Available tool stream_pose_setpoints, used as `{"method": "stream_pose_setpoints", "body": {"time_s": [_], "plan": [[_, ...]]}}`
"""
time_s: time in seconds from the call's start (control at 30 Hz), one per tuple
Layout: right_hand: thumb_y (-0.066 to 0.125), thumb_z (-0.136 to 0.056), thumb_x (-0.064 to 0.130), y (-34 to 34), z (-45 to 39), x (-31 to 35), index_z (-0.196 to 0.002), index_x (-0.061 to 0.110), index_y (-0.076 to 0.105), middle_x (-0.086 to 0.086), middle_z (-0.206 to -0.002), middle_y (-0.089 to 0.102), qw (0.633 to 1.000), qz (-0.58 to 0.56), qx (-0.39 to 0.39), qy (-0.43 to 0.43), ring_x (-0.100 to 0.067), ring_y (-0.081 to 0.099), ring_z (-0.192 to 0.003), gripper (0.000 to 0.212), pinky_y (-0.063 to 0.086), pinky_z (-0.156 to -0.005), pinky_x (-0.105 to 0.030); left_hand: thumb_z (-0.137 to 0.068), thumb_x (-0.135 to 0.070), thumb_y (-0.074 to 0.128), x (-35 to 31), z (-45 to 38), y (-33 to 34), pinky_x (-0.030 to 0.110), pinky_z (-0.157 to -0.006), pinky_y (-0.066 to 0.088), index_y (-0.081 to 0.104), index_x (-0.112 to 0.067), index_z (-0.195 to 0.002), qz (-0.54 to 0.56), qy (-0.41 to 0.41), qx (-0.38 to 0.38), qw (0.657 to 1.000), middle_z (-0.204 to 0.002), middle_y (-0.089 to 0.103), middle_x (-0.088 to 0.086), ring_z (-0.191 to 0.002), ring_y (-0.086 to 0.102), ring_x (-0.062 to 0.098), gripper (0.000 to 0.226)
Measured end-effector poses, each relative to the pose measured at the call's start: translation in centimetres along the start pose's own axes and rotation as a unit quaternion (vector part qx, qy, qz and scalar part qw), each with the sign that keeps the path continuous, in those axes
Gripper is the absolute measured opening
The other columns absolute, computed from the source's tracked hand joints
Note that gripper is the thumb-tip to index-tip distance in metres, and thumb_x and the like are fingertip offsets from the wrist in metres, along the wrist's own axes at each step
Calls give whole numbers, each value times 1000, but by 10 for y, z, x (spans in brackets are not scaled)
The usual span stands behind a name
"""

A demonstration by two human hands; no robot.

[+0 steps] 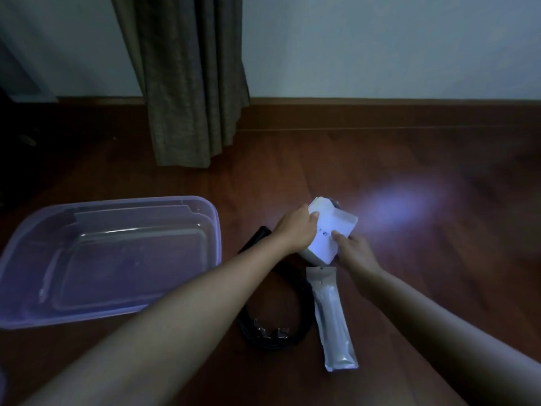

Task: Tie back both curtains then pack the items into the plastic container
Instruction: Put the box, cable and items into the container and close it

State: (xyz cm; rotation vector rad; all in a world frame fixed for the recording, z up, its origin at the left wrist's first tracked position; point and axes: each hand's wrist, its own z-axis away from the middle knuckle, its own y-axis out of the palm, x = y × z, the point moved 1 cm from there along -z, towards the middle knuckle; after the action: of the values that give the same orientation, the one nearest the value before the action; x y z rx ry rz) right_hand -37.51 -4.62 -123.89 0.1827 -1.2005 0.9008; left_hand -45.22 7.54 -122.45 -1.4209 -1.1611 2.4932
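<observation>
Both hands hold a stack of white packets (pixel 332 227) just above the wooden floor. My left hand (pixel 295 228) grips the stack's left edge and my right hand (pixel 352 249) pinches its lower right corner. A clear plastic container (pixel 164 300) stands on the floor to the left, nothing visible inside. A long clear sleeve packet (pixel 333 317) lies below the stack. A coiled black cable (pixel 272 326) lies between my forearms, partly hidden by my left arm. A brown-green curtain (pixel 187 83) hangs down to the floor at the back.
The wooden floor (pixel 439 288) runs to a white wall (pixel 380 45) with a brown skirting board. A bright patch of light lies on the floor right of the stack. The far left corner is dark.
</observation>
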Motion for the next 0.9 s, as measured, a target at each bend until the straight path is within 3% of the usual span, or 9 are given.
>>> {"method": "stream_pose_setpoints", "body": {"time_s": [0.1,0.17,0.2,0.27,0.43,0.57,0.7,0.83,0.9], "plan": [[43,-97,6,9,3,29,-108,6,61,-5,-90,68,999,-5,-10,-44,-16,65,-75,21,56,-61,-27,-101,-18,36,-8,24,-35,32,-92,36,37,-8,-142,6,50,-27,998,-135,51,22,-123,48,37,42],[46,-93,10,25,9,53,-103,9,65,-9,-97,71,997,-23,2,-68,-23,69,-83,21,60,-72,-38,-99,-9,37,-4,45,-69,29,-97,35,27,-11,-149,5,78,-51,996,-143,46,18,-128,45,33,51],[48,-88,17,37,13,66,-99,11,66,-9,-100,72,996,-30,15,-78,-28,70,-89,22,58,-80,-49,-98,-6,38,2,55,-87,31,-100,37,26,-13,-150,1,78,-64,995,-145,45,16,-129,45,33,54],[49,-80,28,66,23,89,-94,16,68,-3,-97,74,993,-29,53,-101,-29,69,-95,27,53,-87,-58,-94,-4,40,21,79,-125,38,-100,41,30,-18,-149,1,60,-93,994,-142,49,14,-126,48,32,58],[48,-92,28,151,62,124,-99,25,65,4,-102,71,976,26,162,-144,-20,68,-94,18,54,-88,-47,-94,-4,40,83,144,-188,36,-99,44,41,-19,-142,42,-11,-180,983,-134,55,5,-118,53,23,51],[43,-99,14,205,77,107,-106,15,60,1,-90,67,959,109,232,-122,-20,64,-82,18,52,-70,-36,-97,-2,40,141,174,-185,31,-92,44,42,-16,-141,76,-110,-189,973,-127,55,0,-113,53,17,46],[44,-98,12,243,80,82,-109,2,64,-16,-99,69,931,212,276,-106,-29,63,-89,25,51,-77,-41,-96,0,39,197,184,-162,34,-92,45,45,-14,-137,105,-181,-149,967,-133,56,7,-114,54,21,44],[46,-97,10,257,73,69,-109,-2,65,-18,-107,69,923,242,278,-108,-31,63,-98,26,52,-83,-40,-97,-1,39,218,182,-154,33,-92,42,41,-14,-141,110,-195,-139,965,-132,54,4,-117,52,24,46],[46,-98,12,259,70,68,-110,-2,65,-17,-107,68,928,241,266,-101,-31,63,-99,27,49,-78,-34,-99,-6,40,220,178,-155,31,-91,42,41,-14,-142,109,-192,-141,965,-129,54,0,-117,52,22,43]]}}
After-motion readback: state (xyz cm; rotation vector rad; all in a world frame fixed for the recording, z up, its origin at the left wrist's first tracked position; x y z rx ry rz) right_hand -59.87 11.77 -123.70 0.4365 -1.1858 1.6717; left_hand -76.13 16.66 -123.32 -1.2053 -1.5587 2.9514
